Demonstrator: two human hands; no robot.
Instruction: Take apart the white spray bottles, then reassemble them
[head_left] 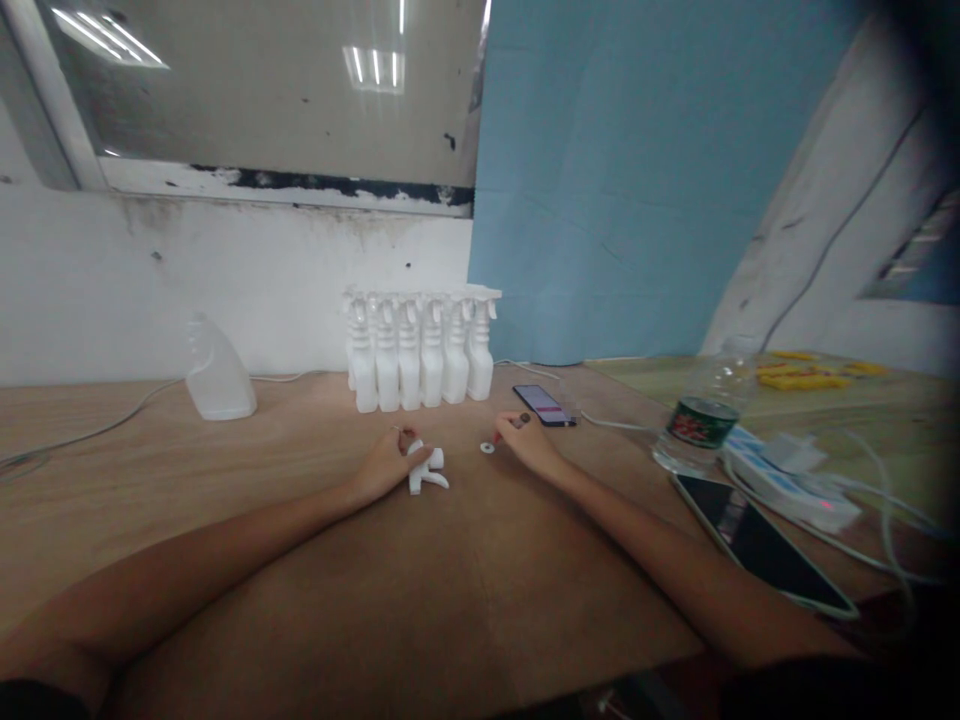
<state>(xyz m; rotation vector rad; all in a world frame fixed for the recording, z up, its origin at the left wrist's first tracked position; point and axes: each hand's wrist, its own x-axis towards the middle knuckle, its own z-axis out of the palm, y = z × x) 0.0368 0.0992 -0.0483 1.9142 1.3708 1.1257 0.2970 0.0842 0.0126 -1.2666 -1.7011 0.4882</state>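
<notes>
A white trigger spray head point(426, 468) is in my left hand point(390, 462), gripped between thumb and fingers, its trigger pointing right. A small white ring point(487, 448) with a hole lies flat on the table, right of the spray head. Just to the right of the ring, my right hand point(529, 442) is closed with its fingertips low over the tabletop. A small dark thing point(525, 418) shows at its upper edge; I cannot make out what it is. Behind both hands stand several white spray bottles point(409, 355) in a tight group, upright, with their spray heads on.
A white bottle point(220, 375) without a spray head stands at the back left. To the right are a phone point(546, 405), a clear water bottle point(694, 425), a larger dark-screened device point(757, 540), and a power strip point(795, 485) with cables. Yellow items point(806, 378) lie behind them.
</notes>
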